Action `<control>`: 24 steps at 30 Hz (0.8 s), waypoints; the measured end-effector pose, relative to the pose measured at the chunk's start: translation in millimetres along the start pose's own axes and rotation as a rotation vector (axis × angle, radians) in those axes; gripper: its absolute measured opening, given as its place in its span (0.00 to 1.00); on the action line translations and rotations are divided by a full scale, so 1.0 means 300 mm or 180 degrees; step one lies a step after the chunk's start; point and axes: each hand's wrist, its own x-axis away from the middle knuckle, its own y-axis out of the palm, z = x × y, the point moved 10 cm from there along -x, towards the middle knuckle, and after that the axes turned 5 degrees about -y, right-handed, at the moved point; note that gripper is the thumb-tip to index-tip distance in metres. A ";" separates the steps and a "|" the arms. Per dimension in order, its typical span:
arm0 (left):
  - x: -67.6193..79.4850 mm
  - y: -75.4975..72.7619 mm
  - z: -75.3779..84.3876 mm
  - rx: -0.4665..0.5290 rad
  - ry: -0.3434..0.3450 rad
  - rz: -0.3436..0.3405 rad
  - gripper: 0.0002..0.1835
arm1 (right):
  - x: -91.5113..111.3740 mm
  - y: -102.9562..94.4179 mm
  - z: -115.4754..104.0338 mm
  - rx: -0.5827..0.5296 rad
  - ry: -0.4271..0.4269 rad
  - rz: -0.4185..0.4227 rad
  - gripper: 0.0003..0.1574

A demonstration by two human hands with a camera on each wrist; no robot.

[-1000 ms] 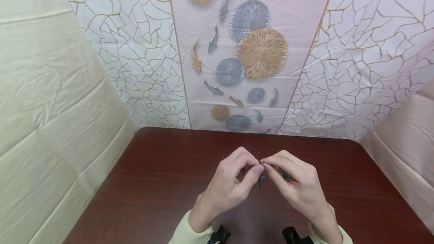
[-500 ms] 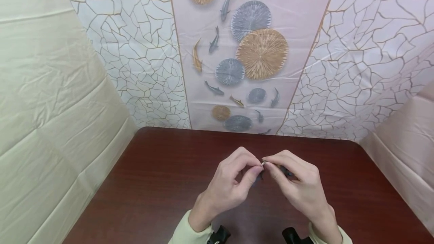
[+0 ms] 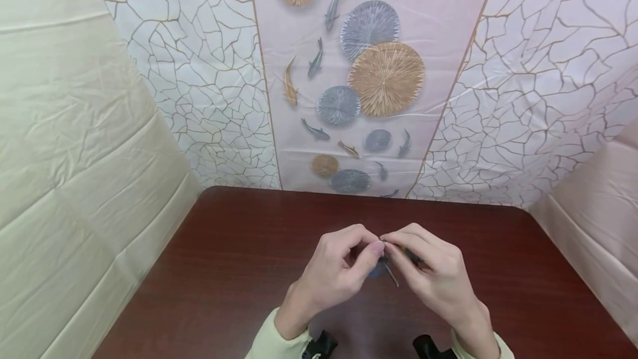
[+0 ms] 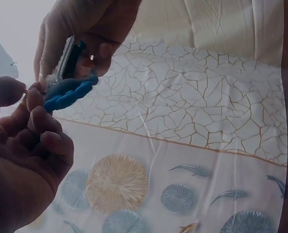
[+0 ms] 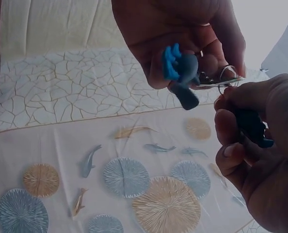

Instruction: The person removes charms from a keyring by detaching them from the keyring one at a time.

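Above the table, my left hand (image 3: pixel 339 270) and my right hand (image 3: pixel 436 270) meet at the fingertips, both pinching a small metal key ring (image 5: pixel 229 77). A silver key (image 4: pixel 64 60) hangs from it; in the head view its blade points down and to the right. Below the left fingers dangles a blue and grey rubbery charm (image 5: pixel 183 68), with a ridged blue edge in the left wrist view. Inside the curl of my right fingers sits a second, dark charm with a blue tip (image 5: pixel 253 126), partly hidden by them. The fingertips cover part of the ring.
A dark reddish-brown table (image 3: pixel 239 259) lies under the hands. Behind it hangs a patterned cloth (image 3: pixel 349 98) with fish and round motifs. Pale cloth (image 3: pixel 75 154) walls the left side, and another cloth (image 3: pixel 593 220) the right. Black wrist straps (image 3: pixel 321 345) show at the bottom.
Both hands have shifted slightly left, and the left has dipped a little. The key's blade has swung into sight below the fingertips. The ring, visible between them half a second ago, is now mostly covered.
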 end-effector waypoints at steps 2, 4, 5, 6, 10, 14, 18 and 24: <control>0.000 0.000 -0.005 0.0024 -0.0041 -0.0021 0.07 | 0.002 0.000 0.001 0.0030 -0.0020 0.0016 0.08; 0.000 -0.003 -0.002 0.0010 -0.0020 -0.0016 0.07 | 0.004 0.002 0.002 0.0048 -0.0019 0.0025 0.09; 0.000 -0.006 0.001 0.0001 0.0004 -0.0007 0.07 | 0.006 0.003 0.003 0.0054 -0.0023 0.0029 0.10; -0.001 -0.009 0.005 -0.0020 0.0041 0.0010 0.07 | 0.007 0.004 0.004 0.0066 -0.0025 0.0031 0.10; -0.001 -0.018 0.020 -0.0057 0.0181 0.0068 0.06 | 0.014 0.006 0.014 0.0042 -0.0008 0.0053 0.09; -0.003 -0.018 0.031 -0.0029 0.0309 0.0069 0.04 | 0.018 0.002 0.026 -0.0016 0.0073 0.0065 0.08; -0.003 -0.013 0.037 -0.0025 0.0389 0.0034 0.03 | 0.016 0.004 0.030 -0.0008 0.0146 0.0019 0.07; -0.002 0.005 0.020 0.0023 0.0209 -0.0125 0.03 | 0.012 -0.001 0.023 -0.0015 0.0123 0.0021 0.06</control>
